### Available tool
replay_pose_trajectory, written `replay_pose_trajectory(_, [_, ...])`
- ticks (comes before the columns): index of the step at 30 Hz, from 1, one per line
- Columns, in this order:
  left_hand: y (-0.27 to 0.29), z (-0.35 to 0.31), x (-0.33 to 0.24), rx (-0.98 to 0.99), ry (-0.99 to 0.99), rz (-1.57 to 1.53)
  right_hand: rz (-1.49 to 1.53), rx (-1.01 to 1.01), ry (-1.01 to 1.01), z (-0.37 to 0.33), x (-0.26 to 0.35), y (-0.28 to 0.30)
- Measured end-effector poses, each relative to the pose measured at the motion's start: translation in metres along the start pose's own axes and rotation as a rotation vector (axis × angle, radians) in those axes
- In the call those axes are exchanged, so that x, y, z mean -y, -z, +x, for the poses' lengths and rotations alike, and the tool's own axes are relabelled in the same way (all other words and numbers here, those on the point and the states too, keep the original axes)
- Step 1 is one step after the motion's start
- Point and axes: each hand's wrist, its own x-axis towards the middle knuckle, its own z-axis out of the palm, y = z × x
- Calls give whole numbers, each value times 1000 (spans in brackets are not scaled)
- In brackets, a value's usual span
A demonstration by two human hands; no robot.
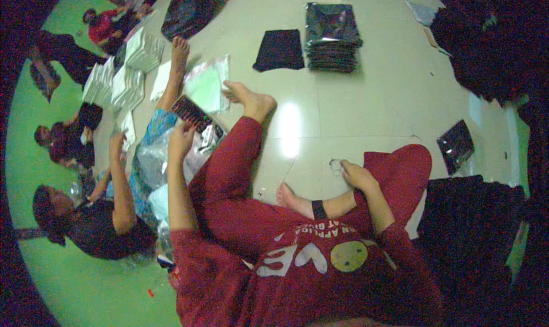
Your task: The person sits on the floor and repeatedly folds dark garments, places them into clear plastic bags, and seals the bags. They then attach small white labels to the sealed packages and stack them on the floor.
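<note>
Now, left hand (pixel 180 142) touching dark rectangular item (pixel 190 112), right hand (pixel 358 175) at thin cord (pixel 334 167)

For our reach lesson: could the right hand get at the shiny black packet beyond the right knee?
Probably yes: the right hand must clear the knee, but nothing appears to cover the packet.

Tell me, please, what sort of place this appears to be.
Probably a garment-packing workspace: a stack of dark, shiny-wrapped packets stands on the tiled floor beside a dark folded cloth, and another person is near white stacks.
</note>
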Motion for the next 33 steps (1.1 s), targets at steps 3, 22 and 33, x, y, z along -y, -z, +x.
replay_pose_trajectory(3, [-27, 27, 35, 261, 245, -34, 80, 91, -1, 6, 2, -9])
replay_pose_trajectory(22, [-29, 11, -100, 60, 147, -410, -33, 127, 1, 11, 18, -5])
replay_pose_trajectory(33, [-97, 51, -218, -346, 700, -1573, -38, 74, 86, 14, 3, -15])
